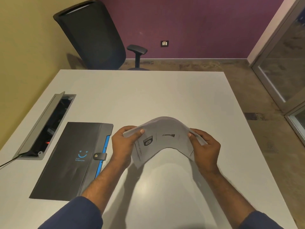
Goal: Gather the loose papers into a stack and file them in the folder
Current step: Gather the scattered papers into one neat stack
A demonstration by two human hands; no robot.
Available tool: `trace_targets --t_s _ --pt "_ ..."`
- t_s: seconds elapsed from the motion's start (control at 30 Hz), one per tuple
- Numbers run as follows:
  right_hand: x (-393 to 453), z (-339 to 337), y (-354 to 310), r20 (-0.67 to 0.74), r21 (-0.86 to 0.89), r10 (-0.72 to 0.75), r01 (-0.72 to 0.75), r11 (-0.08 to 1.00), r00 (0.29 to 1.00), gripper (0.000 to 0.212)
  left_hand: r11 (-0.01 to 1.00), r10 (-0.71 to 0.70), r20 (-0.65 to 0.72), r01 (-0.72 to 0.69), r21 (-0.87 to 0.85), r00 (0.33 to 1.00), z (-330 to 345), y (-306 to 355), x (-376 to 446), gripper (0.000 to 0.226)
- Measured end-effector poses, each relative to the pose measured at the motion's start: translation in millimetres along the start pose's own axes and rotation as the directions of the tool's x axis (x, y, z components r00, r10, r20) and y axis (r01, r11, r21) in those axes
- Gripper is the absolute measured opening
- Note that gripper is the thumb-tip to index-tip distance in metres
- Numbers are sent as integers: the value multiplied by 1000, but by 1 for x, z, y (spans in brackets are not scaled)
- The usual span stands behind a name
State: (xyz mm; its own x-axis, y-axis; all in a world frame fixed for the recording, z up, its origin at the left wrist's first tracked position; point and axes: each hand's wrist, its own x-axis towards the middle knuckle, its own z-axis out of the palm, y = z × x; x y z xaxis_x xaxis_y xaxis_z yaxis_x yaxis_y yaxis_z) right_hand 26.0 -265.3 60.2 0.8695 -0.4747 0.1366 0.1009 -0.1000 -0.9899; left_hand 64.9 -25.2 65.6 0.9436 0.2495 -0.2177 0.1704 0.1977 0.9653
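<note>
I hold the papers above the table, just right of centre. My left hand pinches the stack's nine o'clock edge, my right hand its three o'clock edge, thumbs on top. The stack arches upward between them: light, limp, likely to fan or slip. The folder lies at nine o'clock, strap snapped closed, so it needs opening first.
</note>
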Motion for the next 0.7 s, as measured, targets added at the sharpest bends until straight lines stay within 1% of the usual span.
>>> trace_targets --t_s 0.1,0.17,0.23,0.3,0.37,0.43,0.5,0.6,0.63,0.7 --pt "-8 6 6 58 4 37 -37 999 998 31 997 -63 70 59 56 996 2 -10 -6 19" --pt "-11 7 10 89 11 76 -77 997 993 32 991 -76 54 70 112 996 3 -15 -7 15" --pt "-9 7 11 82 18 103 -105 994 991 31 990 -50 23 46 134 998 3 -16 -6 14" --pt "-5 4 8 32 23 107 -108 994 994 32 988 38 10 -39 152 999 2 -15 -8 15" --pt "0 0 5 -24 36 92 -91 995 995 31 969 170 36 -174 178 985 0 -15 -11 15" --pt "1 -3 4 -40 54 85 -83 995 996 28 955 229 66 -237 180 971 -3 -16 -13 14" --pt "-2 -5 7 -18 63 114 -113 992 993 30 964 192 53 -198 175 980 -4 -21 -13 17" --pt "-12 -8 20 30 81 219 -221 972 975 39 988 65 -15 -62 141 998 -6 -30 -12 17" --pt "-15 -10 24 43 89 248 -251 964 968 42 991 42 -19 -39 130 999 -8 -31 -11 17" --pt "-19 -13 33 57 97 307 -311 945 950 43 993 13 33 -17 120 999 -11 -33 -9 19"
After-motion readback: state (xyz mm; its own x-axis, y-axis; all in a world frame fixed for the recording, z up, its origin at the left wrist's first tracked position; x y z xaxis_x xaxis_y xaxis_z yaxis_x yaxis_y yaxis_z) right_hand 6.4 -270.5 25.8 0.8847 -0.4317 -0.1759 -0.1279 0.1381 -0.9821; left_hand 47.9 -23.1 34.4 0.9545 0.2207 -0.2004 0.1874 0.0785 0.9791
